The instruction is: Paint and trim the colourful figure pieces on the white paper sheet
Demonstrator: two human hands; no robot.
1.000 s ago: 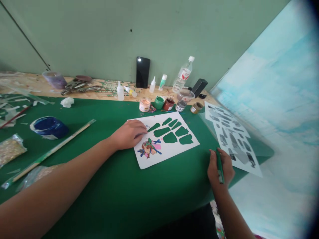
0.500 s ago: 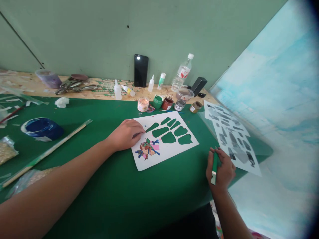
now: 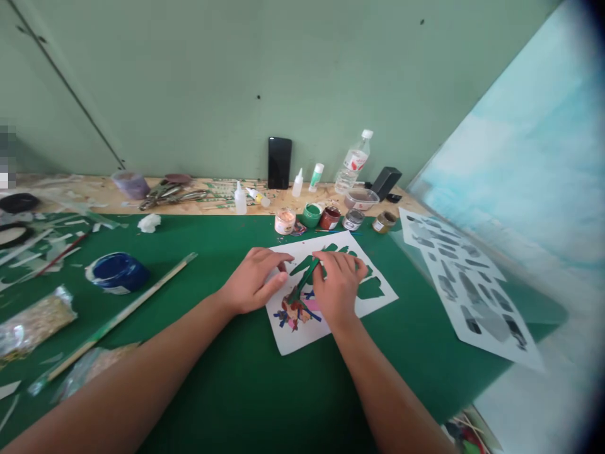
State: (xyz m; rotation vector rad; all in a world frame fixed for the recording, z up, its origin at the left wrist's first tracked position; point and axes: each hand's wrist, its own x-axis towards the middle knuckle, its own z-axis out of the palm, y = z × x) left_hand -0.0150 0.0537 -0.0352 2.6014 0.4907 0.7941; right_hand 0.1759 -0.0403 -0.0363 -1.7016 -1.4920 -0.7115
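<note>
A white paper sheet (image 3: pixel 293 343) lies on the green mat, with several long cut-outs through which the mat's green shows. On its near left part sits a small heap of coloured scraps (image 3: pixel 295 314), brown, blue and pink. My right hand (image 3: pixel 336 287) is closed on a slim green craft knife (image 3: pixel 308 275), slanting down to the left with its lower end at the heap. Its exact tip is hard to make out. My left hand (image 3: pixel 255 280) is at the sheet's left edge, thumb and fingers apart, holding nothing.
Behind the sheet stand several paint jars (image 3: pixel 312 215), glue bottles (image 3: pixel 241 199), a phone (image 3: pixel 280 162) and a water bottle (image 3: pixel 353 162). A blue paint jar (image 3: pixel 118 272) and a long stick (image 3: pixel 118 318) lie left. Another cut-out sheet (image 3: pixel 466 284) lies right.
My right hand has moved left from the mat onto the sheet, bringing the green knife to the scraps. My left hand has lifted and spread its fingers. The view has shifted.
</note>
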